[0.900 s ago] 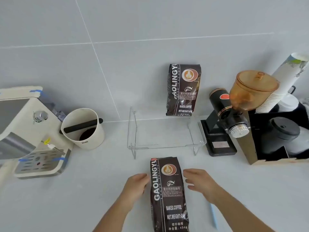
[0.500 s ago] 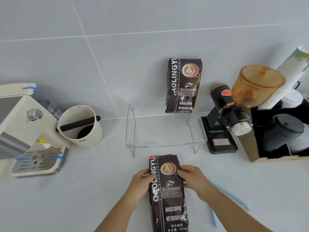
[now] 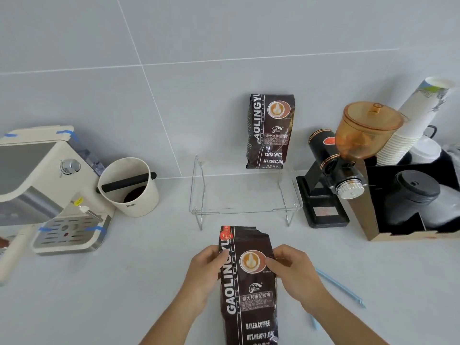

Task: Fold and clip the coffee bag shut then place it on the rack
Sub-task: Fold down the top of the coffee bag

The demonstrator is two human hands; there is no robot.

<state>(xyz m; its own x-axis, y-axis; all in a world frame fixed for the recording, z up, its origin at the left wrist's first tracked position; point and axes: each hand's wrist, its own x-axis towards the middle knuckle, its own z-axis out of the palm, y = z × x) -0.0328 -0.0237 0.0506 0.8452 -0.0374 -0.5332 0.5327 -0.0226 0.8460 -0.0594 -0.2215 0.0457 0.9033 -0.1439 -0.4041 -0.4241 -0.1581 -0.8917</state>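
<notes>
Hands, left [image 3: 207, 268] and right [image 3: 291, 270], pinch bag [image 3: 249, 290] sides at bench front edge; torn top (ragged) risks crooked fold, clip [image 3: 339, 287] slipping.

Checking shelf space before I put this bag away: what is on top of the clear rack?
One sealed coffee bag stands upright at the back right of the clear rack, by the wall. The remaining shelf looks bare.
</notes>
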